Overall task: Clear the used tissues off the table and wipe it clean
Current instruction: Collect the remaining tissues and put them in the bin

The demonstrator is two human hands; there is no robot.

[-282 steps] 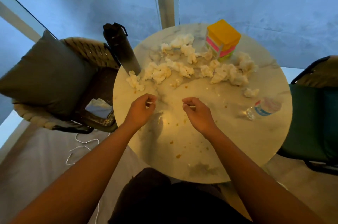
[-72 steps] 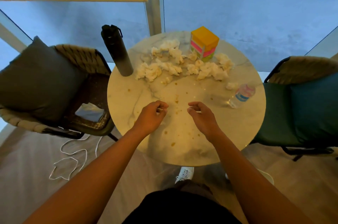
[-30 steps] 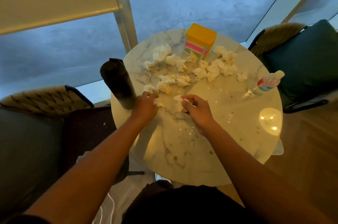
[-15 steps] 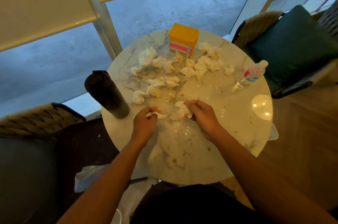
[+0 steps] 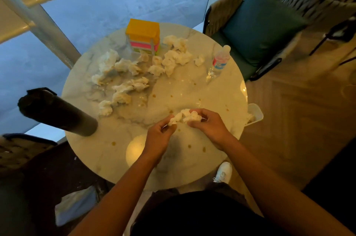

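Flask (image 5: 57, 113): dark, standing at the table's left edge, well apart from both hands and out of the working path.
Loose tissues (image 5: 123, 89): crumpled wads strewn across the far half of the table (image 5: 107, 158), from the left rim round to the coloured box (image 5: 143, 36); none cleared yet, by the look of it.
Left hand (image 5: 159, 139): fingers curled, pinching the left end of a crumpled clump just above the marble.
Held tissues (image 5: 185, 117): a small white bundle spanning the two hands, over the near centre of the table.
Right hand (image 5: 210, 128): fingers curled round the right end of the same bundle.
Stains: brown spots dotted round the hands and towards the bottle (image 5: 219, 62); these wait for the wipe.
Bin (image 5: 254, 114): a pale container shows past the right rim; whether it is for the waste I cannot tell.
Doing it well: probably best to squeeze the bundle tight into one hand, freeing the other to rake further wads in, and to lift rather than drag so the damp spots do not smear.
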